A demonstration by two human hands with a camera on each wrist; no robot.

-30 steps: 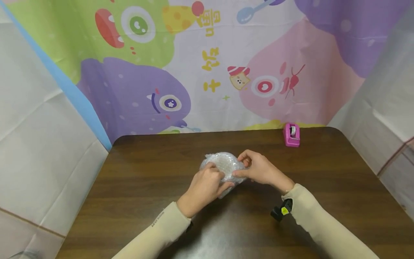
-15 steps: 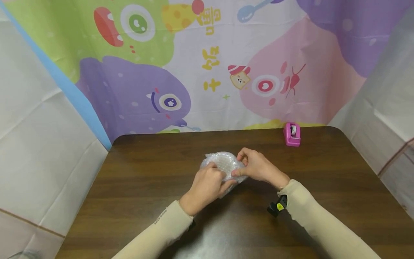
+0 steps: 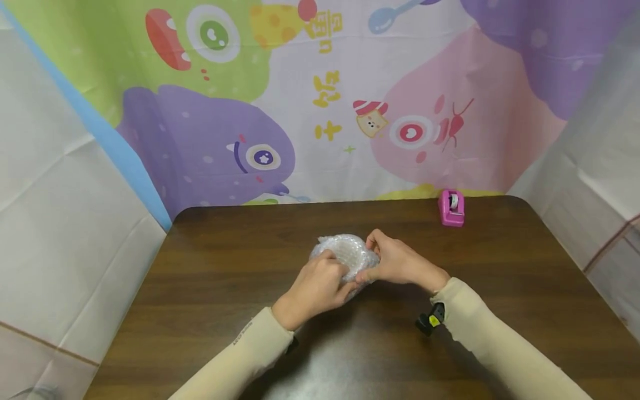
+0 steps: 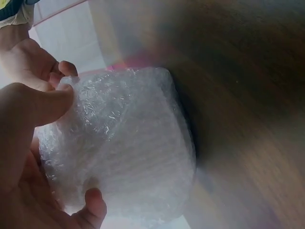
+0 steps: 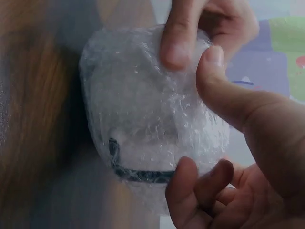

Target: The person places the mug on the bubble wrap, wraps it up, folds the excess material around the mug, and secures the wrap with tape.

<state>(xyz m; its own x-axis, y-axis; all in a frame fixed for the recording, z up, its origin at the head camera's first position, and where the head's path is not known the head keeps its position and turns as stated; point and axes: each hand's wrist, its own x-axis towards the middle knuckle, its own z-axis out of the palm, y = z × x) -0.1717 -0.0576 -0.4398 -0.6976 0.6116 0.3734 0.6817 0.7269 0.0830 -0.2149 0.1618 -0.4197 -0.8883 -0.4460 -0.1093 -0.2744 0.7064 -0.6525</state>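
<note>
A round object wrapped in clear bubble wrap [image 3: 350,248] stands at the middle of the table, its wide rounded top facing up. Through the wrap in the right wrist view, a dark bent strip [image 5: 145,175] shows low on its side; the kind of object cannot be told. My left hand [image 3: 317,280] grips the near-left rim, thumb [image 4: 55,102] on the outer side and fingers curled over the top. On the right side, my right hand [image 3: 397,261] pinches the film at the rim, its thumb [image 5: 224,88] close beside the left thumb.
A pink tape dispenser [image 3: 452,209] stands at the back right of the brown wooden table [image 3: 225,250]. Behind the table hangs a cartoon-printed curtain [image 3: 320,161], and pale panels [image 3: 75,194] close in both sides.
My right thumb has slid a little nearer along the wrap, and the right forearm has shifted slightly left. My left hand keeps its grip, and the wrapped object stays nearly in place.
</note>
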